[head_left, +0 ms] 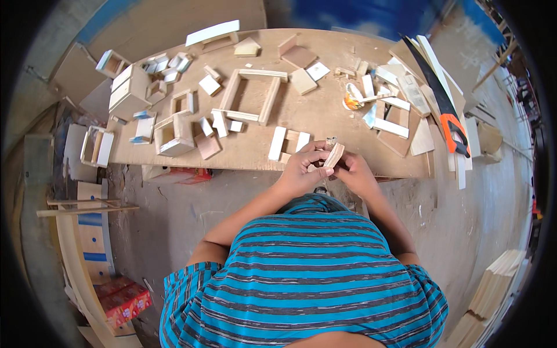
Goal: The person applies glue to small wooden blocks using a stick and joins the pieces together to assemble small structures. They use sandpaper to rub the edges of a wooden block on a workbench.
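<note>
A small pale wooden block [334, 155] is held between both hands at the near edge of a plywood worktable [325, 116]. My left hand [301, 168] pinches its lower end with fingers and thumb. My right hand [353, 173] grips it from the other side. Flat wooden strips [277, 142] lie on the table just left of the hands. An open rectangular wooden frame [250, 95] rests further back on the table.
Small wooden boxes [173, 134] and offcuts crowd the table's left half. At the right lie thin boards and a handsaw with an orange handle [451, 129]. A roll of tape [351, 98] sits mid-right. Stacked boards [494, 284] stand on the concrete floor; red cartons [123, 301] lie lower left.
</note>
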Demonstrator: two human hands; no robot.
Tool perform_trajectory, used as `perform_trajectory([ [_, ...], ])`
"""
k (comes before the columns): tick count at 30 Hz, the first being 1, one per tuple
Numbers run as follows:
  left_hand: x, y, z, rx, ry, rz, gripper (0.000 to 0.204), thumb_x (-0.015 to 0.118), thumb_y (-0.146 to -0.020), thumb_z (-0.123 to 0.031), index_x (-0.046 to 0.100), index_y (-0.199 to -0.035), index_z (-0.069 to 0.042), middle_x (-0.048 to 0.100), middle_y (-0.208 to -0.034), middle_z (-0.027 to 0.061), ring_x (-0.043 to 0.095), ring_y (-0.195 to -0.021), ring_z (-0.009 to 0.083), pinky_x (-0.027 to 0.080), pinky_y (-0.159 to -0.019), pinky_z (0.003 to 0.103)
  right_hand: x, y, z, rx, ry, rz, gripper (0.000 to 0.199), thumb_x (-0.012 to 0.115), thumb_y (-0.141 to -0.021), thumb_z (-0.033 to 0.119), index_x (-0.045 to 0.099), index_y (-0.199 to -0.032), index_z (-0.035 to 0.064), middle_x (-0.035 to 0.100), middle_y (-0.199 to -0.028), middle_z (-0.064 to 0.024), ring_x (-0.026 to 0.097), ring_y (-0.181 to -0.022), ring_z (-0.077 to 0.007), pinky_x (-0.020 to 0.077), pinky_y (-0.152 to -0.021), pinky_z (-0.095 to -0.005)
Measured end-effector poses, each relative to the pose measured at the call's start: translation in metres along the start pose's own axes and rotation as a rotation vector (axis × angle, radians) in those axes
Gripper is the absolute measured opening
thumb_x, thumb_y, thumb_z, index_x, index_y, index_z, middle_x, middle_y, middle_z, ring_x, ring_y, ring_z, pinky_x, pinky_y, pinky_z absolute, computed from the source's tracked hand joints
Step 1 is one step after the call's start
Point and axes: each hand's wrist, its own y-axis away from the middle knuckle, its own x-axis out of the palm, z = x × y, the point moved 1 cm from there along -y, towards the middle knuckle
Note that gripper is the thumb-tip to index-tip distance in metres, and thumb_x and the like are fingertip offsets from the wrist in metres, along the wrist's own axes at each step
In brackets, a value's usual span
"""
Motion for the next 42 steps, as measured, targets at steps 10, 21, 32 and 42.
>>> perform_trajectory([
  [10, -0.022, 0.028, -0.010, 0.022, -0.248, 0.018, 0.035, 0.073, -0.078, -0.009, 0.064, -0.110, 0.000, 0.059, -0.108, 0.0105, 0.057, -0.094, 0.0136, 0.046, -0.078, 0.026, 0.028, 0.011, -0.008, 0.076, -0.009, -0.171, 0.028, 0.064, -0.074, -0.003, 0.060, -0.102, -0.0012, 0.065, -0.088, -0.0063, 0.061, -0.079, -0.0106, 0.0507, -0.068, -0.0269],
  [21, -0.011, 0.019, 0.045, -0.166, 0.030, 0.034, 0.030, 0.071, -0.079, -0.007, 0.065, -0.109, -0.004, 0.056, -0.101, 0.0061, 0.056, -0.092, 0.0126, 0.047, -0.079, 0.026, -0.014, 0.013, -0.040, 0.179, -0.280, -0.217, 0.026, 0.069, -0.078, 0.008, 0.060, -0.101, 0.0027, 0.065, -0.097, -0.0055, 0.063, -0.087, -0.0147, 0.0509, -0.075, -0.0282],
  [32, 0.028, -0.026, 0.036, -0.142, -0.590, -0.016, 0.030, 0.072, -0.075, -0.012, 0.066, -0.101, 0.001, 0.066, -0.090, 0.0141, 0.061, -0.073, 0.0179, 0.048, -0.067, 0.028, -0.086, -0.035, -0.044, 0.235, 0.972, -0.423, 0.029, 0.077, -0.065, 0.018, 0.064, -0.090, 0.0093, 0.065, -0.091, -0.0136, 0.062, -0.090, -0.0318, 0.0488, -0.075, -0.0416],
  [42, 0.053, -0.055, 0.073, 0.007, -0.672, -0.101, 0.038, 0.068, -0.074, -0.006, 0.062, -0.111, -0.001, 0.064, -0.103, 0.0205, 0.063, -0.087, 0.0376, 0.050, -0.077, 0.035, -0.081, -0.013, -0.038, -0.193, 0.821, -0.380, 0.031, 0.072, -0.068, 0.013, 0.066, -0.099, 0.0091, 0.059, -0.074, -0.0097, 0.060, -0.073, -0.0270, 0.0483, -0.068, -0.0380],
])
